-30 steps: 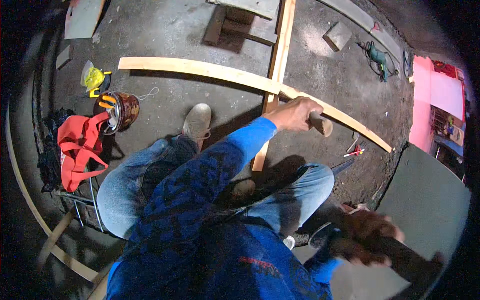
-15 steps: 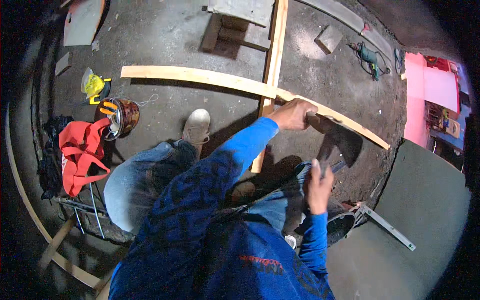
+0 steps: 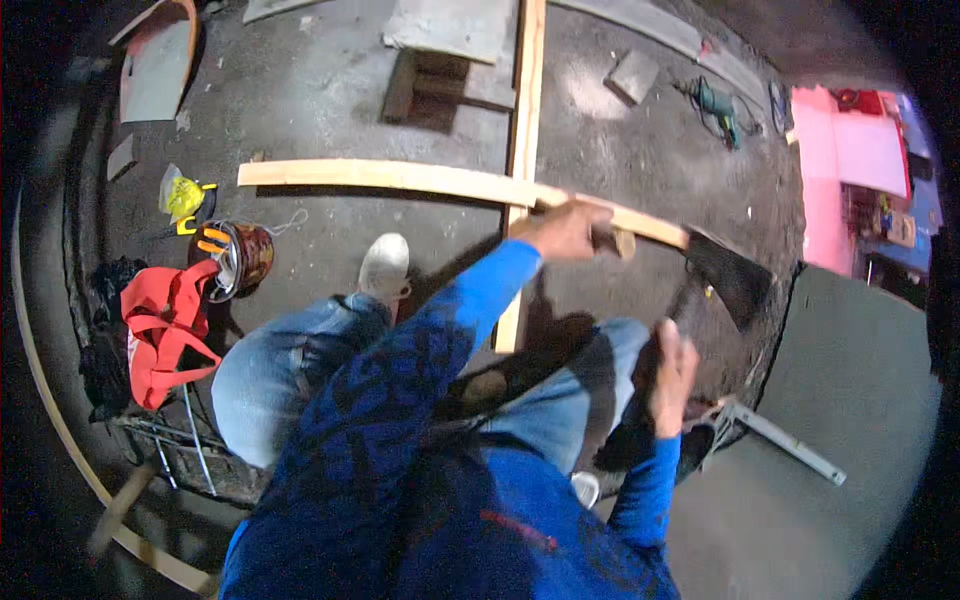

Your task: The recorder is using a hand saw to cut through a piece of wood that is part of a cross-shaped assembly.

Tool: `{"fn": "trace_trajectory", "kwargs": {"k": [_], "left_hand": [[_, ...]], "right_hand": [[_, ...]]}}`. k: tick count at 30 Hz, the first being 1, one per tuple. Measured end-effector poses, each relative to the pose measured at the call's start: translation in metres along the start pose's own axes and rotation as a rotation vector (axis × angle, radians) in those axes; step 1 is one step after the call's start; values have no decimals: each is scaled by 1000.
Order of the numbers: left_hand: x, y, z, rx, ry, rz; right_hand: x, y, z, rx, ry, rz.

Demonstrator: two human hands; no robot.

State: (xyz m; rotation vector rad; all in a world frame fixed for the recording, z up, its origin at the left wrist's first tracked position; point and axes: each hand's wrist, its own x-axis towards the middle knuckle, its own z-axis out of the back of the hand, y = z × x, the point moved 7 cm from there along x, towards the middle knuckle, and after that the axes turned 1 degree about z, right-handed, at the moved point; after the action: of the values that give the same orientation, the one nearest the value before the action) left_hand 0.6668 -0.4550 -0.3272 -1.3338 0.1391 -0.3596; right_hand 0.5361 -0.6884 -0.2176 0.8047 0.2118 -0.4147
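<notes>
My left hand [image 3: 565, 232] is closed around a short piece of wood [image 3: 624, 243], whose blunt end shows past my fingers. That grip sits over the right half of a long pale wooden strip [image 3: 390, 176], which crosses another strip [image 3: 527, 110] running away from me. Lower and to the right, my right hand [image 3: 672, 380] grips the handle of a dark, broad-bladed tool that looks like a hatchet [image 3: 735, 280]. Motion blurs the blade, which covers the right end of the crosswise strip.
A red cloth bag [image 3: 165, 335] and a brown bucket [image 3: 250, 255] with orange-handled tools stand at left. A green power drill [image 3: 715, 108] lies at far right, with a block [image 3: 633, 76] near it. A metal square [image 3: 790, 445] rests on the grey slab [image 3: 850, 370].
The hatchet has swung right, away from the piece of wood, and my right hand has moved right and down. My left hand keeps its grip. The whole view has shifted slightly.
</notes>
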Motion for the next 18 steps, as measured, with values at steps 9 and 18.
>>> {"fn": "trace_trajectory", "kwargs": {"k": [9, 18], "left_hand": [[-83, 82, 89, 901, -135, 235], [-87, 150, 113, 1136, 18, 265]], "right_hand": [[96, -259, 35, -590, -158, -56], [100, 29, -24, 91, 136, 318]]}}
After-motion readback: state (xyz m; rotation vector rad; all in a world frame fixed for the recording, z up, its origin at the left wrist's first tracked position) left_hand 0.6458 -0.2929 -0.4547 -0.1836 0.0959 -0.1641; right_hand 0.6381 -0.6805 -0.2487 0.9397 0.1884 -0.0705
